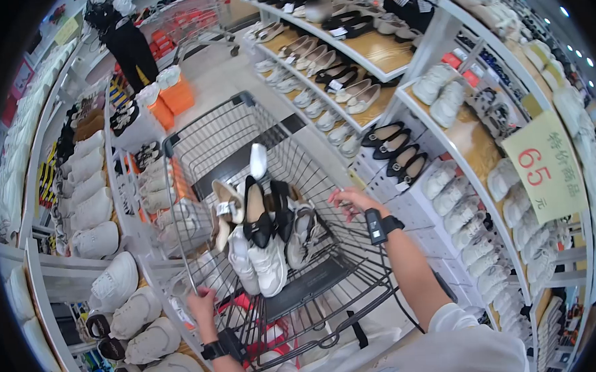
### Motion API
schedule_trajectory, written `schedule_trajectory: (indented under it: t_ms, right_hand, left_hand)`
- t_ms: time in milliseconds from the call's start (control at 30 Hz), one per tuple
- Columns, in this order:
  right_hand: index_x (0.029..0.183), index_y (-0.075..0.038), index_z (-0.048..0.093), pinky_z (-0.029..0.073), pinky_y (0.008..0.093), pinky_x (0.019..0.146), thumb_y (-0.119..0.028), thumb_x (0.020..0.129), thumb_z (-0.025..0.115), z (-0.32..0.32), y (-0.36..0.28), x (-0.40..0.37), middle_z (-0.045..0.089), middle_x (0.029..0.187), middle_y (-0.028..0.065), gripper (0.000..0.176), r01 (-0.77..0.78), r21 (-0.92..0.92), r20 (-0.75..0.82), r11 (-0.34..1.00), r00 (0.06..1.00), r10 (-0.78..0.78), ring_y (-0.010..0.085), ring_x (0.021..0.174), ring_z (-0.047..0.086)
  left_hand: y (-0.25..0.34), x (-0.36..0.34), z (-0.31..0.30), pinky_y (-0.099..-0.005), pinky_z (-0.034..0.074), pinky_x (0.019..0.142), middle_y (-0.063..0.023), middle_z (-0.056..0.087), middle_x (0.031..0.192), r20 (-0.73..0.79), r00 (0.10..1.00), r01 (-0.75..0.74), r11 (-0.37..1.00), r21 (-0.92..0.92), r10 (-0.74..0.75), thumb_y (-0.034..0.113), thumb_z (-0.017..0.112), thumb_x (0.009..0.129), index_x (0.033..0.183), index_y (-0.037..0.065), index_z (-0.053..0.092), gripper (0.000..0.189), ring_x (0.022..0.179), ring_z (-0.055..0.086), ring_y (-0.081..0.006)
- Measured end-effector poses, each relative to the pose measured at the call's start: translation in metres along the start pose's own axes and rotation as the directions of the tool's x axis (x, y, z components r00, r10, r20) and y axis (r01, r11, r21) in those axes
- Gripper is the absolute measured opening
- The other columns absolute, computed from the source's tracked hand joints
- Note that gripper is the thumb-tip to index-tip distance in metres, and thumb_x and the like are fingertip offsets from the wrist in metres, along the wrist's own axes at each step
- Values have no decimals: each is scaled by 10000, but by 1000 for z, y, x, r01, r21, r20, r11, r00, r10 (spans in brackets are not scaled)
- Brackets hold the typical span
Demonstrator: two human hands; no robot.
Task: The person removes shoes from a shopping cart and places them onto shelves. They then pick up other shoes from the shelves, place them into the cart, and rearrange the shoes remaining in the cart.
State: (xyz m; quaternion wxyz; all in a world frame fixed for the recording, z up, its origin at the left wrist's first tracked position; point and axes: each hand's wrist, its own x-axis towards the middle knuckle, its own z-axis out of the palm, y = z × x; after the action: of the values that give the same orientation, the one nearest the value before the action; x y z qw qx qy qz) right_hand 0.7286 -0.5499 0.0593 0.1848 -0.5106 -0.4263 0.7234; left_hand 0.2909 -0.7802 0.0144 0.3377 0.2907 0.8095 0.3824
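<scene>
A grey wire shopping cart [177,192] stands in front of me, with a pile of shoes in it. White sneakers [270,265] lie at the near side of the pile, and black pointed flats [256,215] and a beige flat [225,206] rest around and above them. A white shoe [258,161] is at the far end. My left hand [202,304] is at the cart's left rim, its fingers curled on it. By the right rim is my right hand [354,202], its fingers bent but apart, with nothing visible in it.
Shelves of white shoes [97,210] line the left, and more shoe racks [344,42] run along the right. A yellow price sign [545,166] sticks out at right. Ahead are orange boxes [175,95], a person in black [129,50] and another cart [198,23].
</scene>
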Motion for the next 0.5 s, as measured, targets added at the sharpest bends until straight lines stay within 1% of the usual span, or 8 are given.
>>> schedule_trajectory:
  t_ms: [100, 167, 233, 300, 333, 367, 400, 500]
  right_hand:
    - [949, -72, 579, 477, 286, 449, -236, 793, 521, -3, 14, -18, 489, 766, 0, 234, -7, -6, -2, 1000, 1000, 7, 92, 498, 469]
    - [946, -76, 593, 476, 277, 445, -254, 786, 534, -7, 25, -31, 495, 770, -9, 247, 14, -1, 20, 1000, 1000, -13, 89, 520, 471]
    - [951, -93, 596, 474, 271, 446, -278, 788, 530, -6, 37, -47, 511, 796, -4, 256, -5, 16, -19, 1000, 1000, 5, 89, 543, 478]
    - [966, -106, 596, 482, 282, 449, -286, 794, 521, -13, 50, -59, 520, 811, 14, 260, 8, -33, 1, 999, 1000, -8, 95, 540, 474]
    - [977, -117, 596, 495, 292, 455, -293, 799, 514, -16, 56, -65, 519, 807, 16, 264, 18, -17, 37, 1000, 999, -17, 95, 541, 474]
    - [989, -122, 593, 505, 300, 461, -307, 803, 504, -19, 58, -75, 511, 815, 18, 277, 36, -59, 57, 998, 998, -33, 95, 540, 476]
    - [992, -123, 590, 499, 293, 460, -327, 809, 500, -21, 65, -86, 500, 828, 17, 289, 61, -55, 42, 997, 997, -59, 94, 550, 485]
    - [975, -108, 586, 472, 276, 443, -342, 821, 492, -25, 85, -111, 492, 836, 12, 295, 102, -19, 63, 995, 993, -101, 98, 547, 497]
  left_hand:
    - [-3, -30, 1, -263, 436, 401, -62, 562, 554, -56, 998, 20, 1000, 14, -19, 7, 678, 636, 665, -7, 556, 126, 439, 552, -142]
    - [-46, -30, 2, -252, 420, 392, -59, 556, 525, -106, 992, -57, 996, 67, 64, 9, 680, 629, 631, -3, 553, 127, 417, 541, -132]
    - [-37, -54, 1, -251, 419, 394, -67, 561, 538, -37, 999, 4, 999, -51, -6, 10, 670, 638, 679, -2, 553, 124, 413, 538, -142]
    - [-28, -81, 3, -250, 419, 381, -76, 556, 538, -57, 998, -6, 997, -82, 1, -2, 658, 657, 685, -3, 543, 118, 412, 541, -151]
    - [-42, -86, 6, -252, 417, 377, -79, 554, 538, -82, 997, -15, 996, -85, 8, -9, 655, 660, 685, -4, 543, 115, 410, 539, -153]
    - [-86, -70, 3, -264, 433, 382, -89, 557, 538, -27, 1000, -7, 996, -94, 5, -19, 649, 641, 685, -4, 549, 110, 403, 532, -162]
    - [-141, -42, 1, -268, 406, 340, -86, 540, 569, -102, 995, 7, 992, -129, -21, -13, 636, 608, 758, 12, 475, 222, 387, 522, -170]
    - [-109, -97, 16, -269, 408, 344, -88, 543, 572, -107, 993, 44, 999, 22, -41, -13, 636, 606, 754, 10, 479, 217, 390, 524, -169]
